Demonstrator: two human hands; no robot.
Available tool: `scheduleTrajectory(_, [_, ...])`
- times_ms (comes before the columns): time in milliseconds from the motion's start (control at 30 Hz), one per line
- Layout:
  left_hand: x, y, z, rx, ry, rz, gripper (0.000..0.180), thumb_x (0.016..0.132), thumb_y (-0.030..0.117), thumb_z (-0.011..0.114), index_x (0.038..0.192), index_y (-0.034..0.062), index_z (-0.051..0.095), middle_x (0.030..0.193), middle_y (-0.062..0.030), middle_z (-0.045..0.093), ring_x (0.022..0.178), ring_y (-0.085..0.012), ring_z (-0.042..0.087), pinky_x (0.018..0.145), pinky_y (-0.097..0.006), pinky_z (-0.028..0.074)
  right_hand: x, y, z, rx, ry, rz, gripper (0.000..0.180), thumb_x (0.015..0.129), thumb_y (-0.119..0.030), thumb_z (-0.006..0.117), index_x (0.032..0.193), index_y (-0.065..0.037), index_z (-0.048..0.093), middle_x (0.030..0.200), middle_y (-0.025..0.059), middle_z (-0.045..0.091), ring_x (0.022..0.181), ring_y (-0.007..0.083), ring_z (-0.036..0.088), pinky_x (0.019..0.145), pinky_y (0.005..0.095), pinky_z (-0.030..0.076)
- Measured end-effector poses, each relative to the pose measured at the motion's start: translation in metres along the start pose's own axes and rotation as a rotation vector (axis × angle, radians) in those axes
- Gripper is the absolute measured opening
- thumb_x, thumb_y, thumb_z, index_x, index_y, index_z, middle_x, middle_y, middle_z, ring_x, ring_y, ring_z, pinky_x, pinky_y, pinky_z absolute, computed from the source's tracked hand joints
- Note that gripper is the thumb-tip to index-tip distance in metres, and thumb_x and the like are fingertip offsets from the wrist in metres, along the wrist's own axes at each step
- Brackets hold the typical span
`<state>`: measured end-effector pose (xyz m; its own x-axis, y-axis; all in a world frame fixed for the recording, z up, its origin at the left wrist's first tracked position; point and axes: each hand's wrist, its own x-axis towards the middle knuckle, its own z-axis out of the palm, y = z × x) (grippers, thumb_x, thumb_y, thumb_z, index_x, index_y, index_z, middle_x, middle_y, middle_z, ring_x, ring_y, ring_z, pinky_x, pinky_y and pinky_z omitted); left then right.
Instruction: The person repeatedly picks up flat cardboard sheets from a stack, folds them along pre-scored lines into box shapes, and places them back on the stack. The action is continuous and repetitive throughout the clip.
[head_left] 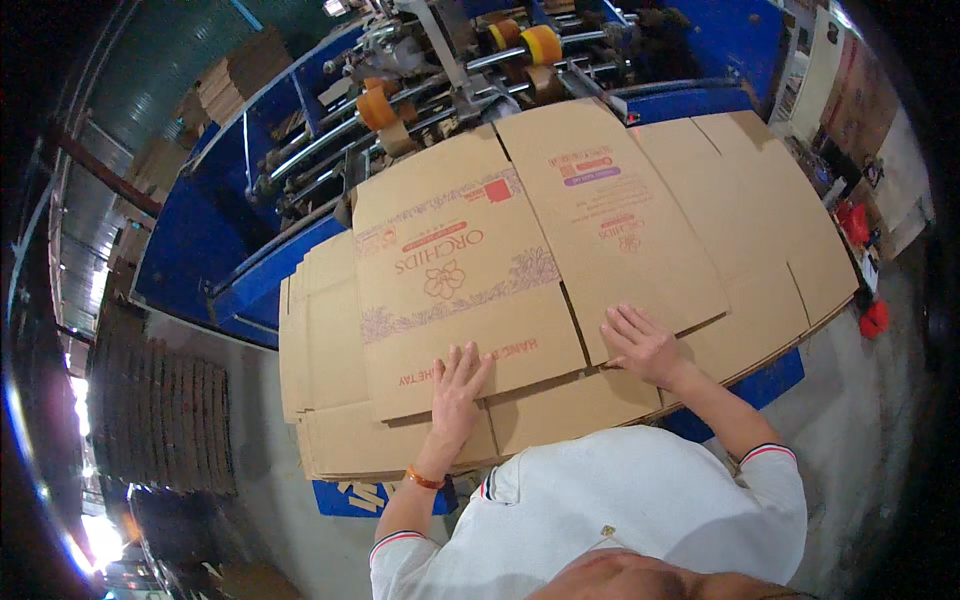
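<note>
So there's a flat printed cardboard sheet (450,270) sitting dead centre, lying on a stack of plain cardboard (345,440) that sticks out past it on both sides. It's got red and purple printing with a flower on it, plus a dark slot between its two panels. Left hand (458,388) is down at about 7 o'clock on the sheet, palm down, fingers spread out, not clutching anything. Right hand (642,350) is around 4 o'clock, near the close edge, also fingers out and just resting on the cardboard rather than gripping it. Up at 12 o'clock is a blue machine with metal shafts, a yellow roller (543,45) and an orange roller (374,110). Dark stacked sheets (160,415) are over at 8 o'clock, and there's an orange bracelet (425,478) on the left wrist.
</note>
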<state>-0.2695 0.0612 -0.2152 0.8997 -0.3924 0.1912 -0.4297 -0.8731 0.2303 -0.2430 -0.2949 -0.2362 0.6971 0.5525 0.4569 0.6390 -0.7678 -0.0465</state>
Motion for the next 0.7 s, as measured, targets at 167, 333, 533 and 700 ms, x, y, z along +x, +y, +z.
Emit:
scheduleTrajectory(167, [0.022,-0.017,0.002,0.039,0.022,0.011,0.076,0.067,-0.01,0.057,0.136,0.0209,0.048,0.145,-0.0134,0.038,0.133,-0.0381,0.036,0.107,-0.059,0.025,0.022,0.011,0.006,0.011,0.025,-0.062,0.06,0.071,-0.042,0.069,0.118,-0.008,0.059,0.126,0.0147,0.057,0.116,0.0339,0.054,0.095,0.0425,0.046])
scheduleTrajectory(333, [0.049,-0.036,0.01,0.045,0.081,0.024,0.081,0.064,-0.012,0.06,0.136,0.0219,0.048,0.143,-0.0113,0.042,0.133,-0.035,0.037,0.108,-0.059,0.025,0.046,0.029,0.024,-0.053,0.024,-0.145,0.056,0.074,-0.04,0.068,0.121,-0.01,0.059,0.128,0.0099,0.056,0.117,0.0334,0.054,0.093,0.0428,0.046])
scheduleTrajectory(533, [0.096,-0.068,0.007,0.126,0.117,0.032,0.076,0.067,-0.011,0.056,0.135,0.0232,0.049,0.144,-0.0065,0.042,0.134,-0.0297,0.037,0.109,-0.055,0.026,0.092,0.068,0.028,-0.031,0.106,-0.135,0.053,0.076,-0.033,0.067,0.124,-0.013,0.058,0.132,0.0052,0.055,0.119,0.0302,0.052,0.094,0.0437,0.044])
scheduleTrajectory(700, [0.131,-0.085,0.019,0.196,0.156,0.075,0.076,0.072,-0.006,0.056,0.139,0.0278,0.044,0.143,-0.0039,0.042,0.133,-0.0271,0.037,0.109,-0.053,0.028,0.122,0.103,0.045,-0.082,0.123,-0.228,0.054,0.075,-0.032,0.068,0.124,-0.014,0.057,0.132,0.0057,0.054,0.119,0.0301,0.052,0.096,0.0444,0.043])
